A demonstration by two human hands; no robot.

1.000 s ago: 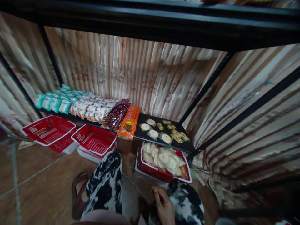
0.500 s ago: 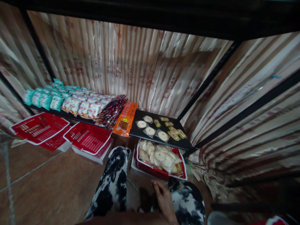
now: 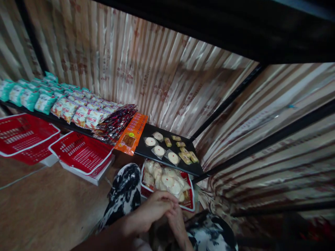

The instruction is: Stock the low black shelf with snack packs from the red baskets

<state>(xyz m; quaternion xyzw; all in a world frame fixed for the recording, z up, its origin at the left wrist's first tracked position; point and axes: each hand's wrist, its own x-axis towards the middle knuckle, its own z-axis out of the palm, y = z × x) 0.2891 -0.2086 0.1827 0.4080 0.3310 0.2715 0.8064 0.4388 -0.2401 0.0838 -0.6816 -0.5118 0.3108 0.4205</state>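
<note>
My left hand (image 3: 156,206) and my right hand (image 3: 176,218) meet between my knees, fingers curled and touching each other. Whatever lies between the fingers, if anything, is hidden. Just beyond them stands a red basket (image 3: 193,198) with a white rim, heaped with round pale wrapped cakes (image 3: 169,181). Above it, on the low black shelf (image 3: 144,150), several round wrapped cakes (image 3: 158,151) lie beside small yellow-green packets (image 3: 184,157). An orange snack bag (image 3: 132,134) lies flat to their left.
Dark red packets (image 3: 116,122), white packets (image 3: 89,116) and teal packets (image 3: 30,97) fill the shelf's left part. Two red baskets (image 3: 81,153) stand below on the tiled floor. Black frame bars (image 3: 227,99) slant at right before a striped curtain (image 3: 167,73).
My left hand has come up from the bottom edge to meet my right hand, which has shifted slightly left. The view has turned, and the shelf now sits further left.
</note>
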